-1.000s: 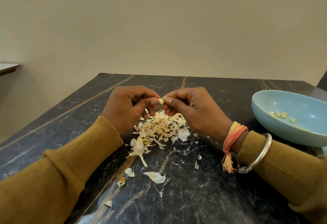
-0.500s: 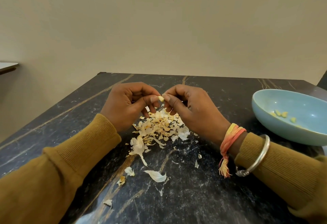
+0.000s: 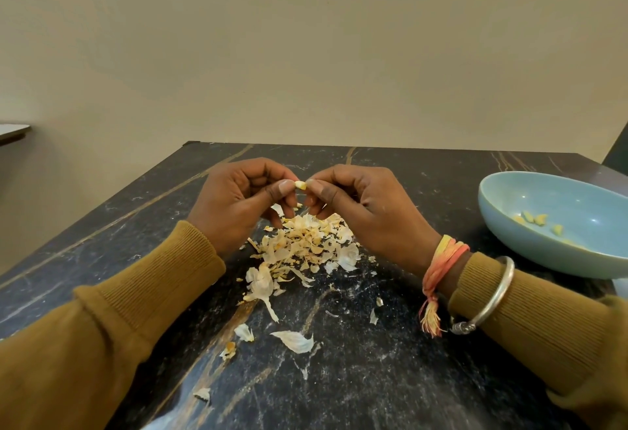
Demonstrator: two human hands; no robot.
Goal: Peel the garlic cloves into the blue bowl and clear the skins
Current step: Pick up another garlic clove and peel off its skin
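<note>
Garlic clove (image 3: 300,185): pinched between left hand (image 3: 238,198) and right hand (image 3: 367,205), held together above skin pile (image 3: 306,242); raised slightly since a second ago, more bare flesh showing, so peeling seems nearly done; blue bowl (image 3: 577,202), right, holds peeled cloves (image 3: 533,218).

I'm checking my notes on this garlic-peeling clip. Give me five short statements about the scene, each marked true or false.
1. The left hand and the right hand both pinch one garlic clove. True.
2. The blue bowl is empty. False: a few peeled cloves lie in it.
3. The skins lie heaped on the table beneath the hands. True.
4. The bowl stands beside the left arm. False: it stands on the right.
5. A metal bangle circles the right sleeve's cuff. True.
</note>
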